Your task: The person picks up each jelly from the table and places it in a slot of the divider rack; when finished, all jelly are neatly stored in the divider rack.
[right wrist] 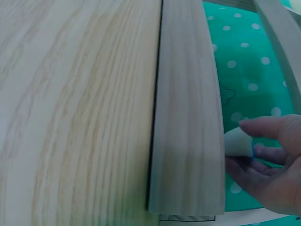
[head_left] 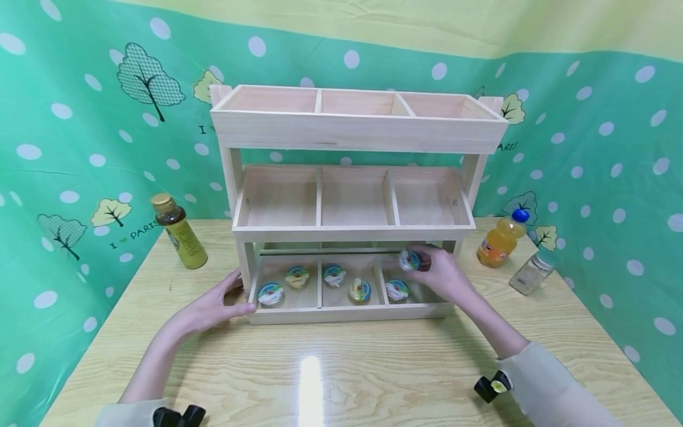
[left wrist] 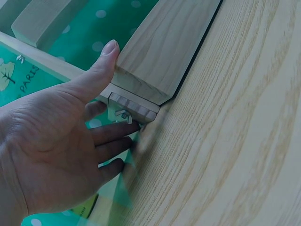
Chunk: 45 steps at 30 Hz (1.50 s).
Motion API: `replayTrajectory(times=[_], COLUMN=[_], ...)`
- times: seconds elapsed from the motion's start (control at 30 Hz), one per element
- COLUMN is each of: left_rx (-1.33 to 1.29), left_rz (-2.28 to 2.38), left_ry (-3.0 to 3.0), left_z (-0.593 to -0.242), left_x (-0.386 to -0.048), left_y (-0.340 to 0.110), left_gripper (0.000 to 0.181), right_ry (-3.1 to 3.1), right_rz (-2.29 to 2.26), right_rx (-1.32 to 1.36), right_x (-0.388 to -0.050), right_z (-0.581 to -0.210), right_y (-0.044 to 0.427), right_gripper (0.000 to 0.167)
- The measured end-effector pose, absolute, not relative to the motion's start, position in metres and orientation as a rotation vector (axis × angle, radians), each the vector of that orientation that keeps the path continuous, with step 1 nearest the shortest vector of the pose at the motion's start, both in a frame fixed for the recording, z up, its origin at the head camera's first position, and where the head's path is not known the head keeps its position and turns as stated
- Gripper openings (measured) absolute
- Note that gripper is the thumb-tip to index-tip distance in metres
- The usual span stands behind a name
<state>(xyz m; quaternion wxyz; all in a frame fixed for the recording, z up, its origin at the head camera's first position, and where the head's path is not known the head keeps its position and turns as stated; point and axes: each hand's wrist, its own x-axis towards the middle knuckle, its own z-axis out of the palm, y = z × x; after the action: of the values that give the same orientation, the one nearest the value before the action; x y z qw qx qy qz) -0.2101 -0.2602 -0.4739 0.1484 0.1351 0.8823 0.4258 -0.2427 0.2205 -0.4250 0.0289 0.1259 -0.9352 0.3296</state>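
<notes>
A pale wooden three-tier shelf [head_left: 357, 131] stands on the table, each tier split into three compartments. My left hand [head_left: 216, 305] rests against the bottom tier's left end. In the left wrist view its thumb [left wrist: 104, 61] touches the wooden end and its loosely bent fingers lie by the leg with a wing nut [left wrist: 124, 116]. My right hand [head_left: 440, 274] pinches a small jelly cup [head_left: 409, 260] over the bottom right compartment. Below it lies another jelly cup [head_left: 397, 290]. The middle compartment holds two jelly cups [head_left: 334, 276], and the left one holds two more [head_left: 270, 293].
A bottle with a green-yellow label [head_left: 187, 240] stands left of the shelf. To the right are an orange drink bottle [head_left: 500, 240] with a blue cap and a clear jar [head_left: 532, 274] with a green lid. A dotted green cloth [head_left: 69, 148] hangs behind.
</notes>
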Motion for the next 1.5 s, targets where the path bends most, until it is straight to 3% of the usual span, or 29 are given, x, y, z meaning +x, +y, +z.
replayTrajectory(times=[0.77,1.5], left_rx=[0.384,0.389], left_rz=[1.237,1.224], left_ry=[2.537,2.563], left_z=[-0.472,-0.474], left_x=[-0.208,-0.208], left_y=[-0.26,-0.26], left_gripper=[0.106,0.105], right_ry=[-3.076,-3.011], right_rz=[0.731,0.707], right_rx=[0.351,0.438], right_x=[-0.249,-0.24], right_z=[-0.447,-0.44], right_y=[0.222,0.225], right_gripper=[0.051,0.05])
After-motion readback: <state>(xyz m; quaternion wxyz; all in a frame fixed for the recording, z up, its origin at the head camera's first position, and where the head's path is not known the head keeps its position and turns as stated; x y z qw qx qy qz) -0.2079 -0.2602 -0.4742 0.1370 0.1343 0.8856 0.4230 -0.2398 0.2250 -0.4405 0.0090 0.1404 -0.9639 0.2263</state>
